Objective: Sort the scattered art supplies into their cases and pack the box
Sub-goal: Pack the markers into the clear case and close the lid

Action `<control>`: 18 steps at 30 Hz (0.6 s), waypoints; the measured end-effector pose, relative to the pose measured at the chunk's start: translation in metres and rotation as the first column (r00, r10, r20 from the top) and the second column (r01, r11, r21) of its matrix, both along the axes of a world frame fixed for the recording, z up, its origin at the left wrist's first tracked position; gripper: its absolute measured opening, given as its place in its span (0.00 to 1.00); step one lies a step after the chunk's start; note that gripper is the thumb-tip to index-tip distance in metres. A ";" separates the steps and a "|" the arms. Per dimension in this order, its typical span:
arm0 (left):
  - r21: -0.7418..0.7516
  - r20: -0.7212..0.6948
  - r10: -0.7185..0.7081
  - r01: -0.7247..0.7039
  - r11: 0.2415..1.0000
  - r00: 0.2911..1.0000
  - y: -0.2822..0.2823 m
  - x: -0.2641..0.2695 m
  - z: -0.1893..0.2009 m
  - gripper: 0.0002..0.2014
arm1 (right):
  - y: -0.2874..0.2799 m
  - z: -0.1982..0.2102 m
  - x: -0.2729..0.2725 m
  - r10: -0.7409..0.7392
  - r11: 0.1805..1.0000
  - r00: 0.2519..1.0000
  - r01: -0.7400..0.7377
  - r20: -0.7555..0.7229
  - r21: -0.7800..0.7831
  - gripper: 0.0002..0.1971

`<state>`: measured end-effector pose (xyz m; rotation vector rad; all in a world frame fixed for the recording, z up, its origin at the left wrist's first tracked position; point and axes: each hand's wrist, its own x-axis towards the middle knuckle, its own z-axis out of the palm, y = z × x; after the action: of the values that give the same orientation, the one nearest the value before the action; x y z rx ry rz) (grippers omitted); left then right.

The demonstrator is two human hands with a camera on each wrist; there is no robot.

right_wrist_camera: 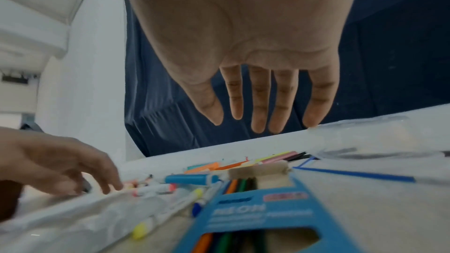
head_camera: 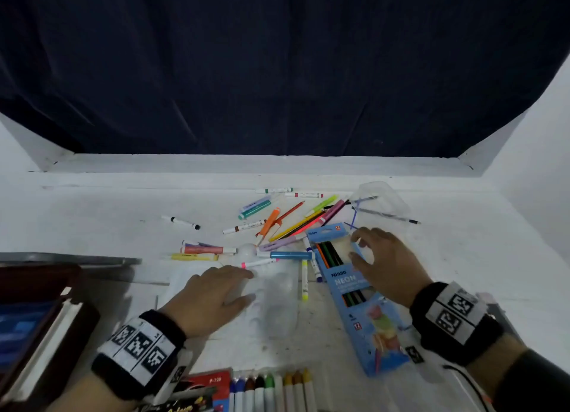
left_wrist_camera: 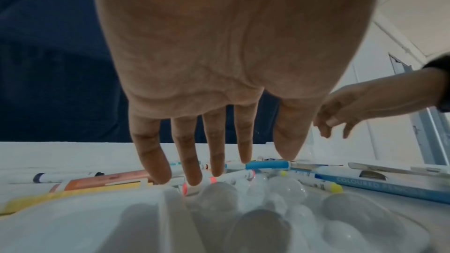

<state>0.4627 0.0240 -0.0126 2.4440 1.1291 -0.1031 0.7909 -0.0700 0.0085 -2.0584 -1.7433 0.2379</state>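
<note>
Crayons in head view only

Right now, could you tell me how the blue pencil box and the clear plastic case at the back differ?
The blue pencil box is opaque printed card; the clear plastic case is see-through. The box lies near the right hand, its flap open, with a few pencils inside; the case lies farther back, tipped, with pens across it. Both lie on the white table.
</note>
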 end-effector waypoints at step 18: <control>0.037 0.192 0.113 -0.122 0.992 0.975 0.024 0.019 0.003 0.26 | 0.100 -0.015 0.093 -0.265 0.892 0.912 0.355 0.313 -0.281 0.31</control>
<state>0.4818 0.0479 -0.0098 2.3630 1.1991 0.1919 0.8837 0.0300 -0.0066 -2.6942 -1.5610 0.1694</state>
